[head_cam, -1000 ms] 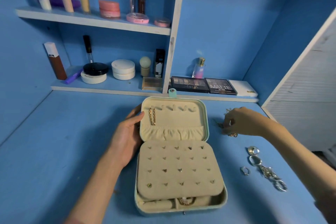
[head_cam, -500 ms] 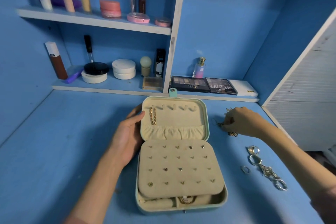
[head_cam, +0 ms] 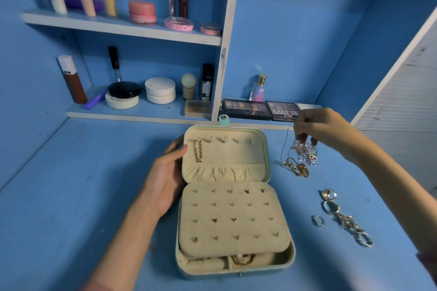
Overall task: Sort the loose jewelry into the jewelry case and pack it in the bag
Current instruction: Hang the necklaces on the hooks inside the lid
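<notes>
Jewelry case lies open on the blue desk in front of me, lid propped upright toward the shelf. My left hand holds the lid's left edge, thumb on the inner rim and fingers behind it. A gold chain hangs from the leftmost hook in the lid, and small studs sit in the earring pad over the base. Just right of the case, my right hand pinches a tangle of chains with curled fingertips; the top is raised and the lower end touches the desk. Loose rings lie nearer me on the right, apart from the case.
</notes>
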A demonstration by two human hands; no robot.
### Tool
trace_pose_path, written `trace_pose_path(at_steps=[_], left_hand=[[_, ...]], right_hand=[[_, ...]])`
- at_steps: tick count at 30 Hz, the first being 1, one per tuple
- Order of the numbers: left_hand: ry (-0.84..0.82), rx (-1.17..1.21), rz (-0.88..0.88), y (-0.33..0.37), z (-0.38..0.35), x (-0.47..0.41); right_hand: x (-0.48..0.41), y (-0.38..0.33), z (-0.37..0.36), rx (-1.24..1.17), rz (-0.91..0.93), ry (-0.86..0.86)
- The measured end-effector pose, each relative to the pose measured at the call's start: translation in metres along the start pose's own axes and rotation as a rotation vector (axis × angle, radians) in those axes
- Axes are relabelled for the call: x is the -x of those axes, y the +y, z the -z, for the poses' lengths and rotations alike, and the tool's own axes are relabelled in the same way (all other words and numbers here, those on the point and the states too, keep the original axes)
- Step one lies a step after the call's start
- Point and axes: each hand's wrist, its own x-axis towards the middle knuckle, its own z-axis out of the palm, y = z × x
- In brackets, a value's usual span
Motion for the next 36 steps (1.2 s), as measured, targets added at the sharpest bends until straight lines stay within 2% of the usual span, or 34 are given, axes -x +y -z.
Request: trace_pose_path(at_steps=[6, 16, 22, 26, 31, 36], left_hand=[[-0.021, -0.004, -0.009, 0.000, -0.001, 0.000], [0.002, 0.018, -0.010, 0.000, 0.000, 0.000], [0.036, 0.006, -0.007, 0.001, 0.001, 0.000], [0.031, -0.004, -0.008, 0.000, 0.001, 0.000], [0.024, 0.002, -0.001, 0.000, 0.003, -0.001], [0.035, 0.001, 0.003, -0.001, 0.003, -0.001]], right_hand=[[0.006, -0.037, 0.007, -0.373, 0.077, 0.009], [0.008, -0.086, -0.016, -0.539, 0.202, -0.157], [-0.001, -0.095, -0.055, -0.424, 0.200, -0.260], [-0.013, -0.091, -0.075, -0.264, 0.203, -0.179], [-0.019, -0.088, -0.090, 0.108, 0.324, -0.038], [-0.011, -0.085, -0.089, 0.274, 0.328, -0.093]])
